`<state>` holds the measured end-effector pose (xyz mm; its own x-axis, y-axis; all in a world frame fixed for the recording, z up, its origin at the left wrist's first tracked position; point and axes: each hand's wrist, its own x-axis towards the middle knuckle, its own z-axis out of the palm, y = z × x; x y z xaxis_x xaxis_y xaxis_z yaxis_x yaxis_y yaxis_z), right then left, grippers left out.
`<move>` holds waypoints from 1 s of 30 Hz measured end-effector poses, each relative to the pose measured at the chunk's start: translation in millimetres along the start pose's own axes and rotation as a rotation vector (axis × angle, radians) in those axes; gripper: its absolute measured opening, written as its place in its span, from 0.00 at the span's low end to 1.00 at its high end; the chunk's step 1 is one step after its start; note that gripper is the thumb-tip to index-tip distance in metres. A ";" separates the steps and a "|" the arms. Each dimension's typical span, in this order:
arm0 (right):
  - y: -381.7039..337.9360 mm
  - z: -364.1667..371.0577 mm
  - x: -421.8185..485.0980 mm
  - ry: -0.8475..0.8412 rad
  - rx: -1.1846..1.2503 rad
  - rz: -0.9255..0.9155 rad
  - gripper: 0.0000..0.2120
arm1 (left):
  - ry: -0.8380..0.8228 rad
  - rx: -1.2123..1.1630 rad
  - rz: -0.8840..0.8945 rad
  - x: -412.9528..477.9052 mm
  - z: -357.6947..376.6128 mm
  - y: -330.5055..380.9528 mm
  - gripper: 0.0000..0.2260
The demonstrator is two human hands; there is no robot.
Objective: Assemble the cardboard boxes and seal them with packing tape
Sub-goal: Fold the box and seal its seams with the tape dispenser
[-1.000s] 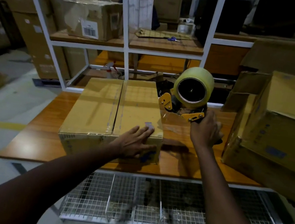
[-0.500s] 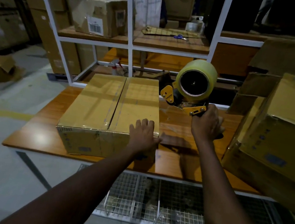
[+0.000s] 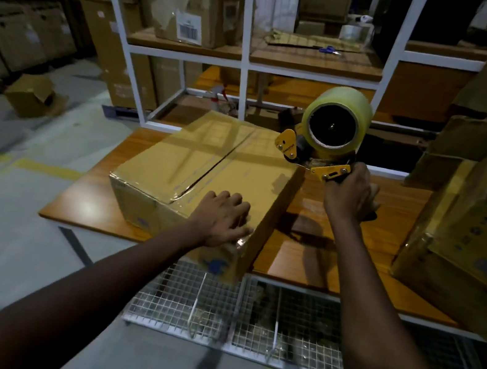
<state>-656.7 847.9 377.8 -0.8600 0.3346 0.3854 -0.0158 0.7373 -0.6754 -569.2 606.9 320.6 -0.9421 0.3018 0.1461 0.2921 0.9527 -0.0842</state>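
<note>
Cardboard box [image 3: 207,161] askew on table [image 3: 336,259], near corner over the front edge | left hand [image 3: 222,221] laid flat on its top, fingers slightly apart | right hand [image 3: 347,196] clenched round tape dispenser [image 3: 324,140], raised beside it | box to be held steady, tape pressed flat along the seam

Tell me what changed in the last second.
The left hand turned the cardboard box on the table, so its near corner now juts past the front edge. The right hand still grips the tape dispenser beside the box.
</note>
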 end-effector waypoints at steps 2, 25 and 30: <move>-11.1 4.4 -3.7 -0.002 0.002 -0.008 0.11 | 0.003 -0.056 -0.170 -5.2 -8.7 -1.4 0.33; -103.7 63.5 -48.3 -0.033 0.005 -0.072 0.11 | -0.252 0.011 -0.472 -95.4 0.4 -159.7 0.31; -100.6 62.8 -49.7 -0.046 0.002 -0.081 0.11 | -0.226 -0.111 -0.327 -49.9 12.6 -90.3 0.39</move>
<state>-644.4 720.2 387.1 -0.8782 0.2468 0.4097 -0.0873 0.7595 -0.6446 -550.7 505.3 308.5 -0.9971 -0.0217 -0.0736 -0.0246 0.9989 0.0390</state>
